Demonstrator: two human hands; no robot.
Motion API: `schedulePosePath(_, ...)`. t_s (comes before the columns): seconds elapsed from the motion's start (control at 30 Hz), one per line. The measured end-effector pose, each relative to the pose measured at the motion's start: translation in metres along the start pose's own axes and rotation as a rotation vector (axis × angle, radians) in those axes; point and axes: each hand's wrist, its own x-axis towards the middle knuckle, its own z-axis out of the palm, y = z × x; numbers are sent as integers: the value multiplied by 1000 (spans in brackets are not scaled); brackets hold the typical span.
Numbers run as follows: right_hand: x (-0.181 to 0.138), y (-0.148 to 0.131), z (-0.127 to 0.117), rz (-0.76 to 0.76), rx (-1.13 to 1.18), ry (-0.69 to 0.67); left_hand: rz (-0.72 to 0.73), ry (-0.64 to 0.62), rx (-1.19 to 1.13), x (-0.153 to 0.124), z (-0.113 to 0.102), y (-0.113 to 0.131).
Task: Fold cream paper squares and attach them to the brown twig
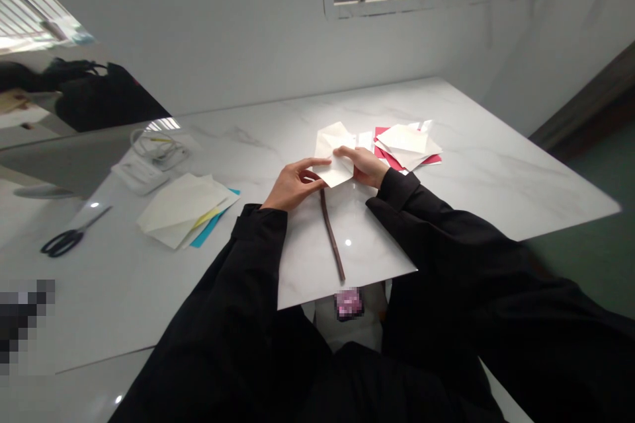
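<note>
Both of my hands hold a cream sheet of paper [333, 139] just above the table, its creases showing. My left hand [294, 184] pinches its lower left edge between thumb and fingers. At the right edge, my right hand [364, 164] grips it, thumb on top and fingers behind. Below the paper a thin dark brown stick [331, 238] lies on the table, pointing toward me; its far end is hidden by my left hand and the paper. Right of my right hand lies a stack of cream paper [409, 144] over red sheets [384, 153].
On the left of the white marbled table [496, 165] lie cream, yellow and blue papers [186, 208], dark-handled scissors [69, 238] and a white cable [161, 149] beside a white box-like item [139, 174]. The table's front edge is close to my body.
</note>
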Motion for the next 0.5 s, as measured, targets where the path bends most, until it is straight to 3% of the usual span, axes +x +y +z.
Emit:
schedulePosePath(0.27,2,6,0,-11,-133,-28,26,69,66,2,5,-6)
schedulePosePath(0.5,5,9,-4,-21,-141,-50,19,4,68,0,8,3)
